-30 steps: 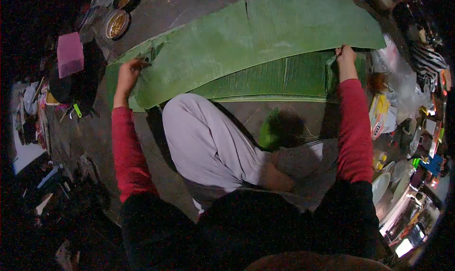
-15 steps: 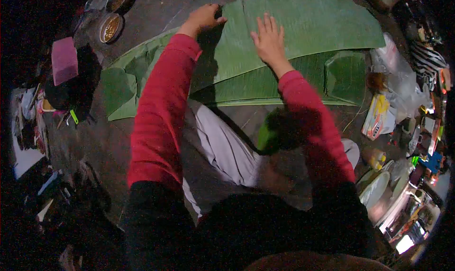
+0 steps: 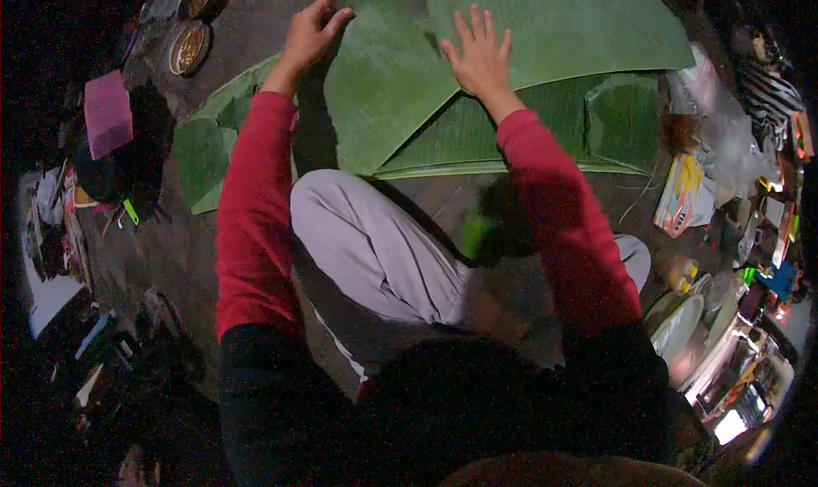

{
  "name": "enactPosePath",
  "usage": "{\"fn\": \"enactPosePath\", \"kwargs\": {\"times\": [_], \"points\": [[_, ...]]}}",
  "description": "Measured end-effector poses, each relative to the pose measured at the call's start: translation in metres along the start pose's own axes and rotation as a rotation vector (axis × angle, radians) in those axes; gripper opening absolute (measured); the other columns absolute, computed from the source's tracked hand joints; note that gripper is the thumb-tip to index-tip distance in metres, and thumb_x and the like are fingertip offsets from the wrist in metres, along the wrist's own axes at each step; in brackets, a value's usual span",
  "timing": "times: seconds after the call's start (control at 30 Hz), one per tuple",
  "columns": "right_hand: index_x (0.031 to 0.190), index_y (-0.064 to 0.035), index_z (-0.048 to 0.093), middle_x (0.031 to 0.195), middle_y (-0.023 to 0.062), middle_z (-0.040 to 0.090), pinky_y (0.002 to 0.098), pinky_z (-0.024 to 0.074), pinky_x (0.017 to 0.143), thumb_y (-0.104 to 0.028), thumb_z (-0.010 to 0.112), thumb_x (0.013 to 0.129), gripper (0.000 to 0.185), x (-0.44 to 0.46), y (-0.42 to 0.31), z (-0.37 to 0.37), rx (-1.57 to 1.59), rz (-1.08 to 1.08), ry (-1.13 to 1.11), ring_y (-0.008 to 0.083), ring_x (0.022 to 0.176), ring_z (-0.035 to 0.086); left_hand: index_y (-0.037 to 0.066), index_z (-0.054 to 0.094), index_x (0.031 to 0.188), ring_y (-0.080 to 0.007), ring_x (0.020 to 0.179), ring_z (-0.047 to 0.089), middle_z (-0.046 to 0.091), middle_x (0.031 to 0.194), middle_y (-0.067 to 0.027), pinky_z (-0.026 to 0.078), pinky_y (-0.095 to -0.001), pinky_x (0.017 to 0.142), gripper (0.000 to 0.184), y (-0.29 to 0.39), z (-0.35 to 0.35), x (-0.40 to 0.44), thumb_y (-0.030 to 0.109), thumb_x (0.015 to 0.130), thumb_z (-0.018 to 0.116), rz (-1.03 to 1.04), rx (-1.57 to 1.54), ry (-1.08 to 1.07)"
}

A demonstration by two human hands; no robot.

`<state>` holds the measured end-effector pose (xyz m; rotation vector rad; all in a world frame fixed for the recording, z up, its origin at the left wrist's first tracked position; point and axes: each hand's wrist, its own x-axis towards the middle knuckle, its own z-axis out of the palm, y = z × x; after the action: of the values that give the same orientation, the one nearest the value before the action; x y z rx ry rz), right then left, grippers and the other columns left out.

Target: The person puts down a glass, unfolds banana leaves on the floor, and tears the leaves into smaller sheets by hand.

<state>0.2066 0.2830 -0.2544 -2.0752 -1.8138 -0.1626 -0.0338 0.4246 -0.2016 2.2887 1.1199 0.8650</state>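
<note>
A big banana leaf [image 3: 562, 27] lies over darker folded leaves [image 3: 520, 121] on the floor, with a split dividing off its left section [image 3: 375, 86]. My left hand [image 3: 311, 35] is closed at the upper left edge of that section, its thumb against the leaf; the fingertips are partly in shadow. Flat on the leaf, just right of the split, rests my right hand [image 3: 481, 57] with fingers spread. Another leaf part [image 3: 204, 155] sticks out to the left of my left forearm.
Small bowls, one with brown contents [image 3: 188, 48], stand at the upper left. Below them is a pink block-like thing [image 3: 108, 114]. To the right lie a yellow and white box [image 3: 682, 197], plastic bags [image 3: 728, 155] and pale dishes [image 3: 677, 329]. My bent knee [image 3: 341, 214] is close to the leaves.
My left hand has moved left, carrying the leaf's left section along. The split has widened into a gap showing the leaf beneath. My right hand stays nearly in place, spread on the leaf.
</note>
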Motion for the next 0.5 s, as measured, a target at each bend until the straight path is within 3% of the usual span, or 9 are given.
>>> {"fn": "enactPosePath", "kwargs": {"times": [0.03, 0.23, 0.3, 0.5], "points": [[0.132, -0.0123, 0.037, 0.141, 0.0116, 0.026, 0.0574, 0.0151, 0.101, -0.044, 0.038, 0.088, 0.055, 0.002, 0.001, 0.001, 0.0, -0.001, -0.001, 0.029, 0.131, 0.021, 0.0, 0.047, 0.077, -0.0201, 0.054, 0.036, 0.048, 0.06, -0.013, 0.038, -0.0312, 0.052, 0.032, 0.001, -0.004, -0.004, 0.028, 0.081, 0.062, -0.086, -0.073, -0.049], [0.129, -0.0121, 0.04, 0.139, 0.013, 0.03, 0.0564, 0.0145, 0.101, -0.04, 0.041, 0.087, 0.05, -0.009, 0.009, -0.007, 0.389, 0.137, 0.041, 0.0291, 0.13, 0.024, -0.001, 0.048, 0.077, -0.019, 0.053, 0.039, 0.048, 0.059, -0.0142, 0.039, -0.0317, 0.052, 0.033, -0.001, -0.006, -0.025, 0.029, 0.081, 0.061, -0.037, -0.003, 0.012], [0.131, -0.0119, 0.038, 0.141, 0.0139, 0.025, 0.0571, 0.0116, 0.101, -0.04, 0.039, 0.088, 0.051, -0.026, -0.004, -0.01, 0.11, 0.176, 0.042, 0.0297, 0.131, 0.021, -0.001, 0.049, 0.078, -0.0188, 0.053, 0.041, 0.049, 0.06, -0.0144, 0.039, -0.032, 0.053, 0.033, 0.005, -0.012, -0.026, 0.029, 0.081, 0.061, -0.106, -0.07, -0.005], [0.135, -0.0123, 0.031, 0.144, 0.0151, 0.016, 0.0606, 0.008, 0.1, -0.043, 0.034, 0.09, 0.055, -0.03, -0.005, -0.001, -0.012, 0.184, -0.025, 0.0322, 0.133, 0.013, -0.002, 0.052, 0.078, -0.017, 0.056, 0.046, 0.054, 0.064, -0.0132, 0.04, -0.0321, 0.054, 0.031, -0.018, -0.013, -0.03, 0.027, 0.081, 0.062, -0.142, -0.053, 0.062]]}}
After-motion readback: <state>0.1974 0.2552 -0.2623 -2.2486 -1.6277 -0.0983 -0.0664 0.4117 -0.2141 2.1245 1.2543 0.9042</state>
